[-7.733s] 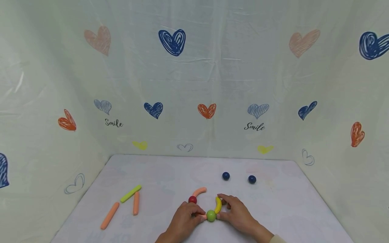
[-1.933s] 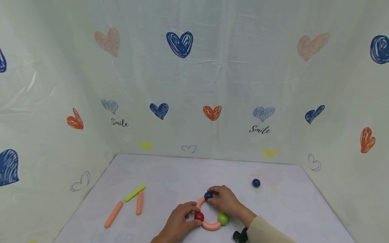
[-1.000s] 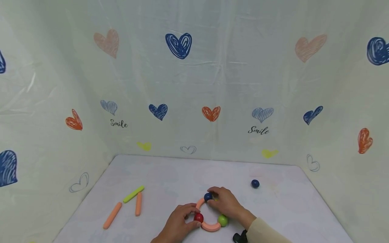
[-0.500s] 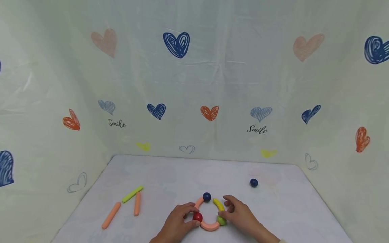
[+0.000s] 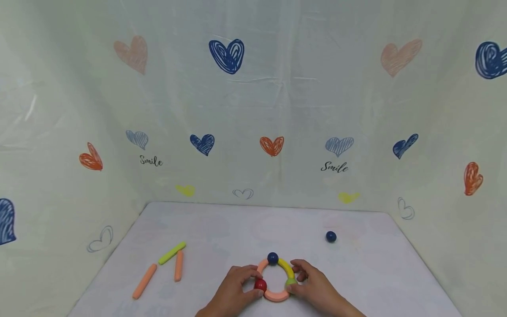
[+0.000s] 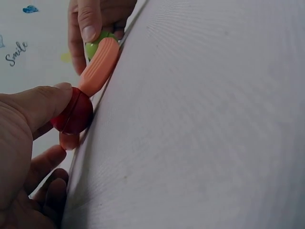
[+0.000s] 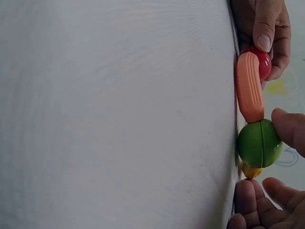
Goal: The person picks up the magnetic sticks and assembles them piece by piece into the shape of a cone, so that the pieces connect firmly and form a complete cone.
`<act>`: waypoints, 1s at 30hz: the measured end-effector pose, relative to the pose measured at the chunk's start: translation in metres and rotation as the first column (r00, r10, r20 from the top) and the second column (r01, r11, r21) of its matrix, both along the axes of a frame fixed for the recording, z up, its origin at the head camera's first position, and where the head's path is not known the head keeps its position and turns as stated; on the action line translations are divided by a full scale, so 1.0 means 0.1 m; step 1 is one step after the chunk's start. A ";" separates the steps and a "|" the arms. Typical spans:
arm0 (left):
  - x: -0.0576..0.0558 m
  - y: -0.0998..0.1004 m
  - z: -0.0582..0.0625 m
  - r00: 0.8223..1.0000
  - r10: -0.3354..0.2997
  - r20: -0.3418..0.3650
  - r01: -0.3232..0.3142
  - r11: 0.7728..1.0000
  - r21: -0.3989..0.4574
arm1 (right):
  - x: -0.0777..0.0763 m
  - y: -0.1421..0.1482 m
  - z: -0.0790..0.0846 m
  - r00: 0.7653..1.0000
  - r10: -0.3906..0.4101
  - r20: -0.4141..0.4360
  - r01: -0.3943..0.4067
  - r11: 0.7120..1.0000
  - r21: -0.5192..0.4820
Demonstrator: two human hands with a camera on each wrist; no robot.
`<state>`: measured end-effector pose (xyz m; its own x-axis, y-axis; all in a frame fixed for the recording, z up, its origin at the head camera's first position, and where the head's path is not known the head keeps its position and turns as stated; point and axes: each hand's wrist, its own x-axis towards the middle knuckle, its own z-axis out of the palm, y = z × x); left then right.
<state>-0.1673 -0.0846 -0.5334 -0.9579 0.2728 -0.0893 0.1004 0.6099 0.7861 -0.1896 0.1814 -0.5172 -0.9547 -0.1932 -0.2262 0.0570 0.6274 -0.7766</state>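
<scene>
A ring of toy balls and curved rods lies on the table in front of me. At its far side is a dark blue ball (image 5: 273, 258), between an orange curved rod (image 5: 262, 266) and a yellow curved rod (image 5: 286, 267). Along the near side, another orange curved rod (image 5: 276, 296) joins the red ball (image 5: 260, 285) to the green ball (image 7: 260, 143). My left hand (image 5: 235, 289) pinches the ring at the red ball, thumb on the ball and a finger by the orange rod. My right hand (image 5: 317, 288) holds the green ball, its thumb on it, fingers beside the yellow rod.
A second dark blue ball (image 5: 331, 237) lies at the back right of the white table (image 5: 222, 229). On the left lie a straight lime-green rod (image 5: 172, 253) and two straight orange rods, one longer (image 5: 144, 281) and one shorter (image 5: 178, 266). A heart-printed sheet (image 5: 253, 110) surrounds the table.
The right hand brought one blue ball to the orange rod's end, let go and moved to the green ball. The gap between yellow rod and blue ball has closed. The left hand stays at the red ball.
</scene>
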 end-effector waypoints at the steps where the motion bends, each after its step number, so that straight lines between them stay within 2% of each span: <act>1: 0.00 0.00 0.00 1.000 -0.004 -0.007 0.004 1.000 -0.008 | 0.00 0.01 -0.01 1.000 0.003 -0.004 -0.003 1.000 -0.005; 6: 0.01 -0.01 -0.01 0.998 -0.030 -0.046 0.029 0.999 -0.034 | 0.03 0.02 -0.03 1.000 -0.009 -0.017 0.009 1.000 -0.007; 9: 0.01 -0.02 -0.02 0.998 -0.032 -0.046 0.030 0.998 -0.046 | 0.06 0.03 -0.03 1.000 -0.009 -0.025 0.009 1.000 0.004; 16: -0.03 -0.03 -0.01 1.000 -0.011 -0.020 0.010 0.999 -0.052 | 0.10 0.13 -0.04 0.987 0.105 -0.119 -0.109 0.994 -0.030; 20: -0.04 -0.02 -0.01 1.000 0.006 -0.003 -0.006 0.999 -0.037 | 0.09 0.16 -0.07 0.982 0.125 -0.142 -0.133 0.990 -0.044; 25: -0.04 -0.01 -0.03 1.000 0.021 0.002 -0.021 0.999 -0.030 | 0.07 0.15 -0.08 0.982 0.107 -0.154 -0.116 0.992 -0.053; 30: -0.02 -0.02 -0.02 1.000 0.027 0.011 -0.026 0.999 -0.021 | 0.05 0.14 -0.06 0.970 0.094 -0.225 -0.102 0.995 -0.021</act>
